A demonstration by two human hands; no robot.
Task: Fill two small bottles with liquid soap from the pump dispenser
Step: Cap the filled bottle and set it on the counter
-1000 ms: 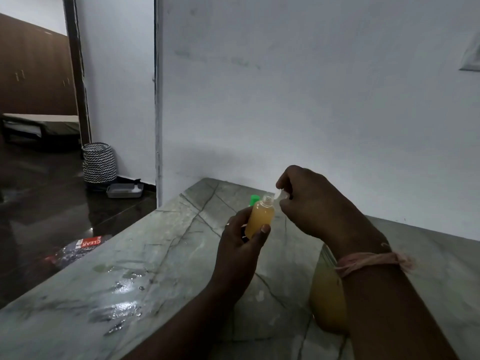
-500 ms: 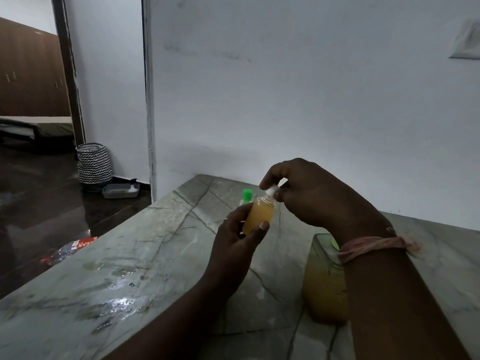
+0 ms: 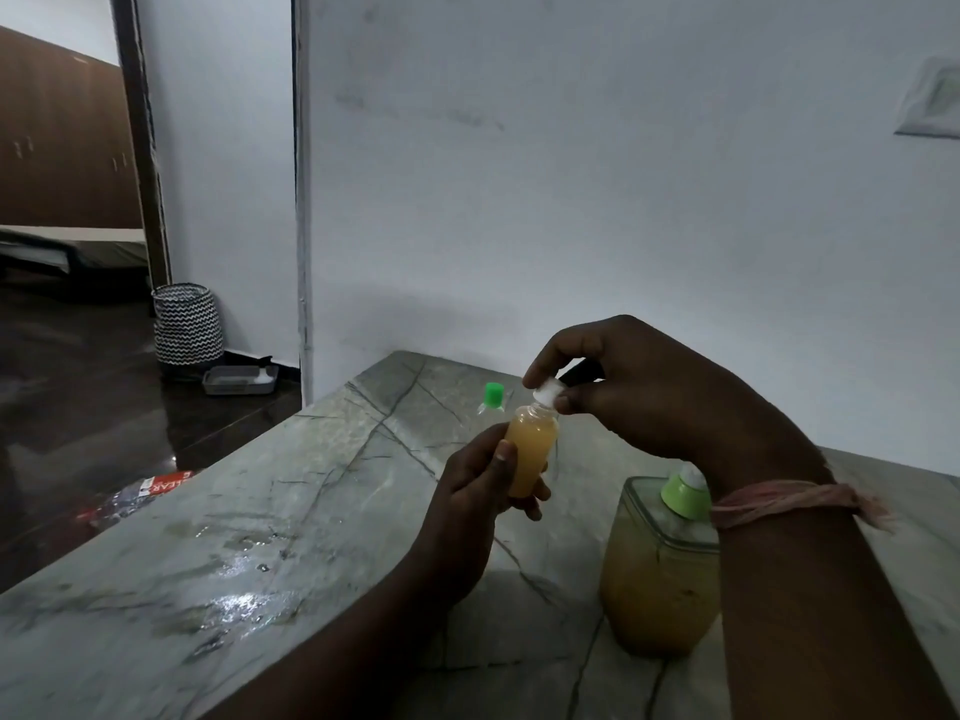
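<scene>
The bottle (image 3: 531,448) stands nearly upright above the counter (image 3: 322,491), long axis vertical with its neck leaning slightly to the right and away, mouth up. It is filled with cloudy orange soap almost to the shoulder. The left hand (image 3: 480,504) is curled around its lower half, thumb across the front and fingers behind. The right hand (image 3: 634,387) is closed in a pinch, thumb and forefinger on the white cap (image 3: 548,393) sitting at the bottle's mouth; whether the cap is seated cannot be told. Behind, a second bottle (image 3: 492,402) with a green cap stands upright on the counter; its contents are unclear. To the right, beneath the right wrist, the dispenser (image 3: 657,584) rests on the counter, holding orange soap to well over half, green collar on top.
</scene>
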